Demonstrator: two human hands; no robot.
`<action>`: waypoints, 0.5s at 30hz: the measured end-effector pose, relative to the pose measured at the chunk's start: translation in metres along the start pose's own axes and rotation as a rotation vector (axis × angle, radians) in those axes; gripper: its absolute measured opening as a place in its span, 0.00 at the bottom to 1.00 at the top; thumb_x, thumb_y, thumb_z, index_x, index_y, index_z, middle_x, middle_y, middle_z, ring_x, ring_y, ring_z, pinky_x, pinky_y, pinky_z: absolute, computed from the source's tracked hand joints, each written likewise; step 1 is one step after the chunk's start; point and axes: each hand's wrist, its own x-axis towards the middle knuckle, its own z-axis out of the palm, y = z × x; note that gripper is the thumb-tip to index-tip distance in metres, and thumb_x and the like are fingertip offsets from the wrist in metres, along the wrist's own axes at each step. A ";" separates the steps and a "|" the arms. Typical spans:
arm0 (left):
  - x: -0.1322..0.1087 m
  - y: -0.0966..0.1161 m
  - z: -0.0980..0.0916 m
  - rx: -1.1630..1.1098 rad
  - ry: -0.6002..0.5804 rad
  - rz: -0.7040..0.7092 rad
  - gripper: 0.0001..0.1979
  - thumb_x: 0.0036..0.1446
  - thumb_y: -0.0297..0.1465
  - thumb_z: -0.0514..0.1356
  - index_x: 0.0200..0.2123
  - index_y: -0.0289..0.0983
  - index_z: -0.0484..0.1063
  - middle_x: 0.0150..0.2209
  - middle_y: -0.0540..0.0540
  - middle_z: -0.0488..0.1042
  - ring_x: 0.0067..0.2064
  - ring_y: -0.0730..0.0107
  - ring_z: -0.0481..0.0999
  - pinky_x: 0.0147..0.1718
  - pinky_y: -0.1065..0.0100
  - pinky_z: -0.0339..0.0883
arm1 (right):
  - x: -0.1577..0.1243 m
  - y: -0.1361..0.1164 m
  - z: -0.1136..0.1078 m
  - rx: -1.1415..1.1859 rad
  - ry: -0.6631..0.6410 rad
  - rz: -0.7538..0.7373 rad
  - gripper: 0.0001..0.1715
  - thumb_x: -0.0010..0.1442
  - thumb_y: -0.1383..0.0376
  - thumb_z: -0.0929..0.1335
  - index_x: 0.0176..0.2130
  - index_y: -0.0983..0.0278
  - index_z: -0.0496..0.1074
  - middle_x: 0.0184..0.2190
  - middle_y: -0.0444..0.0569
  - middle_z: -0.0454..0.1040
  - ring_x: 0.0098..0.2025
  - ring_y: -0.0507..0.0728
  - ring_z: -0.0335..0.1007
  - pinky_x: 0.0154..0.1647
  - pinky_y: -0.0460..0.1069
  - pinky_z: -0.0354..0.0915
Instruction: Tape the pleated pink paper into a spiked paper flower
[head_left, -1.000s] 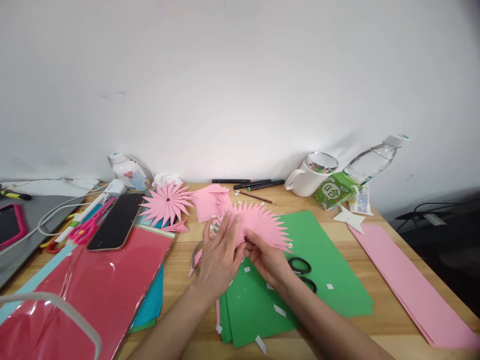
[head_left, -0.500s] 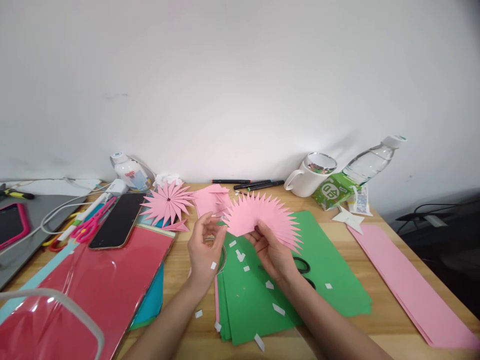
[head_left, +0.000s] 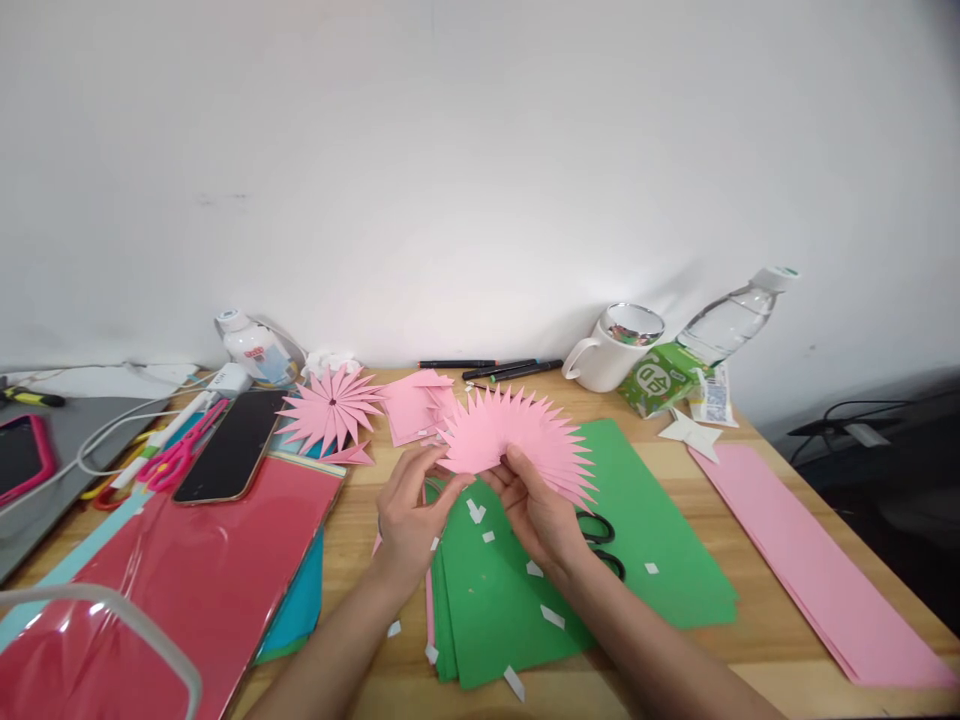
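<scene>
A pink folded-paper fan (head_left: 517, 425) with many pointed tips is held up above the green sheets. My right hand (head_left: 544, 510) is closed on its lower middle, the thumb on the front and the fingers behind. At the fan's left end, my left hand (head_left: 412, 515) has thumb and fingertips closed about the lower left edge. Part of that grip is hidden by the paper. Green paper sheets (head_left: 517, 600) lie under both hands, strewn with small white paper scraps (head_left: 553, 616). Black-handled scissors (head_left: 600, 530) lie partly behind my right forearm.
To the left are a finished pink paper star (head_left: 332, 402), a phone (head_left: 232, 445), pink scissors (head_left: 184, 445) and a red sheet pack (head_left: 187, 570). Markers (head_left: 457, 363), a white mug (head_left: 615, 350) and a bottle (head_left: 731, 320) stand or lie along the wall. Pink strips (head_left: 817, 570) lie right.
My left hand has moved in to the fan's left edge, and its fingers have closed there. My right hand keeps its hold. The whole view has shifted slightly.
</scene>
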 end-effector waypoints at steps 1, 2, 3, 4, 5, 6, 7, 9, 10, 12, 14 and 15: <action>0.000 0.001 0.000 0.013 0.004 0.032 0.14 0.50 0.29 0.67 0.41 0.36 0.72 0.37 0.44 0.76 0.40 0.65 0.77 0.39 0.65 0.73 | 0.000 0.000 0.000 -0.001 -0.003 -0.003 0.12 0.46 0.67 0.76 0.34 0.63 0.76 0.33 0.44 0.81 0.38 0.55 0.78 0.44 0.51 0.73; 0.001 0.001 0.000 0.023 0.008 0.052 0.13 0.51 0.29 0.67 0.41 0.36 0.72 0.37 0.44 0.76 0.40 0.65 0.77 0.38 0.65 0.73 | 0.000 0.000 0.000 -0.004 -0.006 -0.005 0.12 0.46 0.67 0.76 0.34 0.62 0.76 0.33 0.44 0.81 0.38 0.55 0.78 0.45 0.51 0.73; 0.001 0.002 0.000 0.032 0.014 0.061 0.13 0.51 0.29 0.66 0.41 0.36 0.72 0.37 0.44 0.76 0.40 0.65 0.77 0.38 0.65 0.73 | -0.001 0.000 0.000 -0.009 -0.009 -0.009 0.11 0.47 0.67 0.76 0.34 0.62 0.76 0.34 0.44 0.81 0.39 0.55 0.78 0.46 0.52 0.73; 0.001 0.003 0.000 0.038 0.019 0.063 0.12 0.52 0.30 0.66 0.41 0.36 0.72 0.37 0.44 0.77 0.40 0.65 0.77 0.37 0.65 0.73 | -0.001 0.000 0.000 -0.014 -0.011 -0.012 0.11 0.47 0.66 0.76 0.34 0.62 0.76 0.34 0.44 0.81 0.39 0.56 0.77 0.47 0.53 0.72; 0.001 0.003 0.000 0.042 0.023 0.060 0.12 0.52 0.31 0.66 0.41 0.36 0.72 0.36 0.44 0.77 0.40 0.64 0.78 0.37 0.64 0.73 | -0.001 0.000 0.000 -0.020 -0.011 -0.014 0.11 0.48 0.66 0.75 0.34 0.62 0.76 0.34 0.45 0.81 0.39 0.56 0.77 0.48 0.53 0.72; 0.001 0.003 0.001 0.043 0.026 0.056 0.12 0.53 0.31 0.65 0.41 0.37 0.72 0.36 0.44 0.77 0.40 0.64 0.78 0.37 0.64 0.73 | -0.002 0.000 0.000 -0.024 -0.010 -0.014 0.11 0.48 0.66 0.75 0.34 0.62 0.76 0.34 0.45 0.81 0.39 0.56 0.78 0.48 0.53 0.72; 0.001 0.003 0.001 0.043 0.025 0.052 0.11 0.53 0.31 0.65 0.41 0.37 0.72 0.36 0.44 0.77 0.40 0.64 0.78 0.37 0.64 0.73 | -0.002 0.000 0.000 -0.026 -0.009 -0.013 0.11 0.48 0.66 0.75 0.34 0.62 0.76 0.35 0.45 0.81 0.39 0.56 0.78 0.48 0.54 0.72; 0.000 0.003 0.001 0.043 0.018 0.046 0.12 0.53 0.31 0.65 0.41 0.36 0.72 0.36 0.44 0.77 0.40 0.64 0.78 0.37 0.64 0.73 | -0.002 0.000 0.000 -0.025 -0.012 -0.008 0.11 0.48 0.66 0.75 0.35 0.62 0.76 0.35 0.45 0.81 0.39 0.56 0.78 0.47 0.54 0.72; 0.000 0.003 0.001 0.044 0.010 0.044 0.12 0.53 0.32 0.65 0.41 0.37 0.72 0.36 0.44 0.76 0.40 0.64 0.77 0.37 0.64 0.73 | -0.002 0.000 0.000 -0.024 -0.015 -0.004 0.11 0.48 0.66 0.75 0.35 0.62 0.76 0.36 0.45 0.81 0.40 0.56 0.77 0.47 0.54 0.72; 0.000 0.003 0.000 0.053 -0.003 0.046 0.13 0.53 0.33 0.65 0.43 0.37 0.71 0.37 0.44 0.76 0.41 0.63 0.77 0.39 0.63 0.73 | -0.001 -0.001 0.000 -0.022 -0.012 0.000 0.12 0.47 0.66 0.76 0.34 0.63 0.76 0.36 0.46 0.81 0.39 0.57 0.77 0.46 0.53 0.73; 0.001 0.002 -0.001 0.080 -0.005 0.052 0.16 0.54 0.35 0.64 0.46 0.38 0.70 0.40 0.43 0.74 0.44 0.61 0.75 0.42 0.61 0.71 | 0.000 -0.002 -0.001 -0.024 0.007 0.000 0.11 0.47 0.65 0.76 0.33 0.63 0.76 0.34 0.46 0.81 0.38 0.56 0.78 0.46 0.53 0.73; 0.002 0.002 -0.002 0.099 0.002 0.062 0.18 0.54 0.36 0.64 0.47 0.38 0.70 0.42 0.42 0.73 0.45 0.60 0.74 0.44 0.60 0.71 | 0.001 -0.002 -0.001 -0.026 0.016 -0.003 0.11 0.46 0.65 0.76 0.33 0.63 0.76 0.33 0.45 0.81 0.37 0.56 0.78 0.46 0.54 0.73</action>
